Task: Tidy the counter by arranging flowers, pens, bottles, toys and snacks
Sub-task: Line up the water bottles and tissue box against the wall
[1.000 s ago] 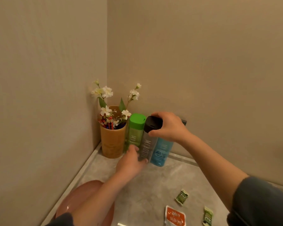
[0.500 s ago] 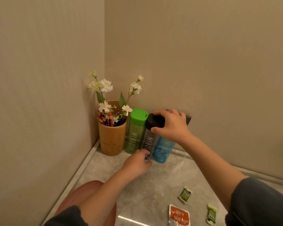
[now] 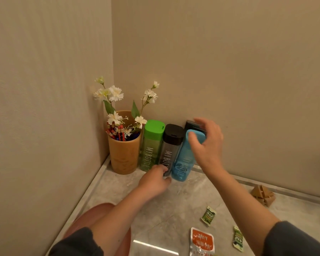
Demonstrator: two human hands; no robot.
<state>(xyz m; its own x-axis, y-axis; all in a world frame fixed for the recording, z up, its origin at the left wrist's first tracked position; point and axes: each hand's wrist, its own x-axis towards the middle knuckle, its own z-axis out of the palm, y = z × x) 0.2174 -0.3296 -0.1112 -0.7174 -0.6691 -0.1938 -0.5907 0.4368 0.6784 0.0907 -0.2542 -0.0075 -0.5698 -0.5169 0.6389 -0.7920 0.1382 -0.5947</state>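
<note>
the three bottles stand in a row against the back wall, just beside the tan cup (image 3: 123,156) that holds the flowers (image 3: 115,93) and pens (image 3: 118,132); the green bottle (image 3: 151,145) is next to the cup, the grey bottle (image 3: 169,145) is in the middle, and the blue bottle (image 3: 181,163) leans slightly at the right end; the left hand (image 3: 153,182) is low on the surface (image 3: 174,209), its fingers (image 3: 162,169) curled and pinching the foot of the grey bottle; the right hand (image 3: 207,146) is spread and relaxed around the blue bottle's cap, thumb in front of it, grasping nothing firmly that i can see; whether it touches the cap i cannot tell; a dark object (image 3: 191,124) sits behind that cap at the wall.

these bottles look like thin, stiff plastic, tall and narrow, so probably light and quick to tip if pushed high; smooth sides may slip, so a hold at the cap plus a steadying touch at the base seems wisest; straightening the blue one looks like the step in hand; snack packets (image 3: 208,215) and a wooden toy (image 3: 262,194) lie loose, well apart from the row, not yet arranged.
</note>
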